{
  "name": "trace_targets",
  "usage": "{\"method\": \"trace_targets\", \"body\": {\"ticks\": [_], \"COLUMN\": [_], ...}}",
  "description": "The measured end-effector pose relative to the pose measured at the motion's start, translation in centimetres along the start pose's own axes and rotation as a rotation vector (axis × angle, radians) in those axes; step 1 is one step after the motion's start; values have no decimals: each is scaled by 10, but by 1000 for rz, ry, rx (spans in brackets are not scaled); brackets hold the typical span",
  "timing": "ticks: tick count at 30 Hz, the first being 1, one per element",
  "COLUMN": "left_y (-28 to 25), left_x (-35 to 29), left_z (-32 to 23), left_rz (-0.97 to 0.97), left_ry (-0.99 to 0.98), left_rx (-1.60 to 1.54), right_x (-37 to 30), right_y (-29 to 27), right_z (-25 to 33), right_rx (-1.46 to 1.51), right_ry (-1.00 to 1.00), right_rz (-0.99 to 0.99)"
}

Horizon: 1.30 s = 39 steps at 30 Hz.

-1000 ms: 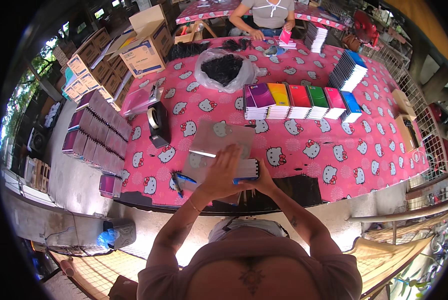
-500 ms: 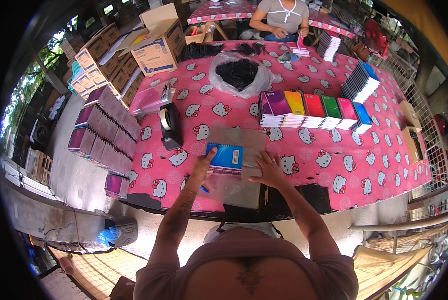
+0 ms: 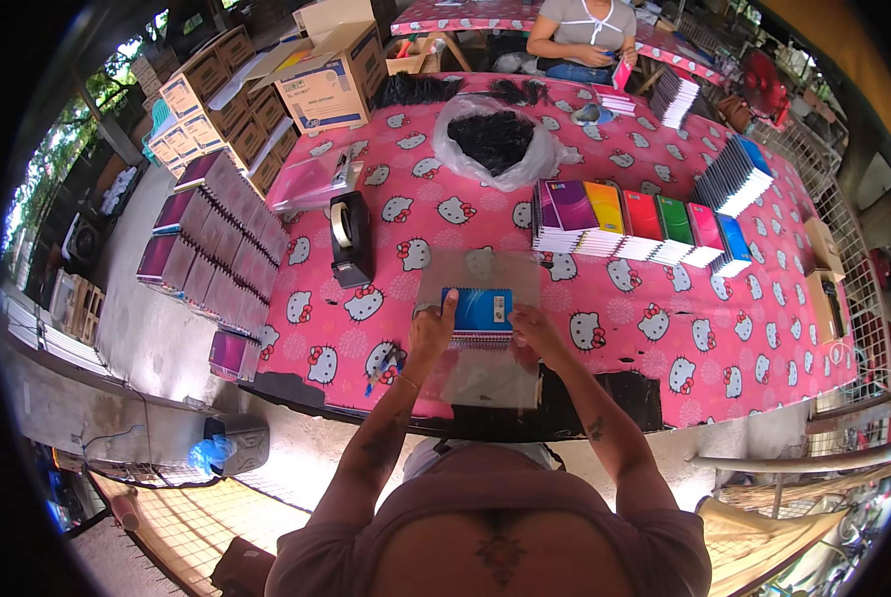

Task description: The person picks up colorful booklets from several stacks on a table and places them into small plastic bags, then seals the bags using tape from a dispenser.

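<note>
A blue spiral notebook lies in front of me; coils show along its far and near edges, so more than one may be stacked there. Clear plastic sheets spread beneath it on the table. My left hand grips its left side, thumb laid on the cover and fingers curled below. At the right edge, my right hand is closed on the notebook, fingertips partly hidden. Beside my left wrist lies a small blue-and-dark item, too small to name.
Colourful notebook stacks stand at right, tall purple stacks at left. A black tape dispenser, a plastic bag of black strands and cardboard boxes are farther off. Another person sits across the table.
My right hand has come off the plastic, where it lay spread, and closed at the notebook's right edge. My left hand keeps its grip. The whole view has shifted slightly.
</note>
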<state>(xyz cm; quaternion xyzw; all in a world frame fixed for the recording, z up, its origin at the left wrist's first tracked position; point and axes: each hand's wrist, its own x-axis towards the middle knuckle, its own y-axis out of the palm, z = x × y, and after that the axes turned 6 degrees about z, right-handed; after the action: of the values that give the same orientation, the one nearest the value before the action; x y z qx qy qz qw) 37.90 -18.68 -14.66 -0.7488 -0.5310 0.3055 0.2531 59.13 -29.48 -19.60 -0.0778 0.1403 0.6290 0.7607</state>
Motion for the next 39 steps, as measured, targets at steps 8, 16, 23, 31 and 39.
{"method": "trace_targets", "body": {"ticks": [8, 16, 23, 31, 39], "left_y": [-25, -66, -89, -73, -56], "left_x": [-19, -66, -56, -87, -12], "left_z": [102, 118, 184, 162, 118], "left_rz": [62, -228, -50, 32, -131], "left_ry": [227, 304, 118, 66, 259], "left_rx": [-339, 232, 55, -210, -326], "right_x": [-65, -71, -71, -43, 11], "right_y": [21, 28, 46, 46, 20], "right_z": [18, -11, -2, 36, 56], "right_rx": [-755, -919, -956, -727, -591], "right_ry": [-283, -539, -559, -596, -373], "right_rz": [266, 243, 130, -165, -20]}}
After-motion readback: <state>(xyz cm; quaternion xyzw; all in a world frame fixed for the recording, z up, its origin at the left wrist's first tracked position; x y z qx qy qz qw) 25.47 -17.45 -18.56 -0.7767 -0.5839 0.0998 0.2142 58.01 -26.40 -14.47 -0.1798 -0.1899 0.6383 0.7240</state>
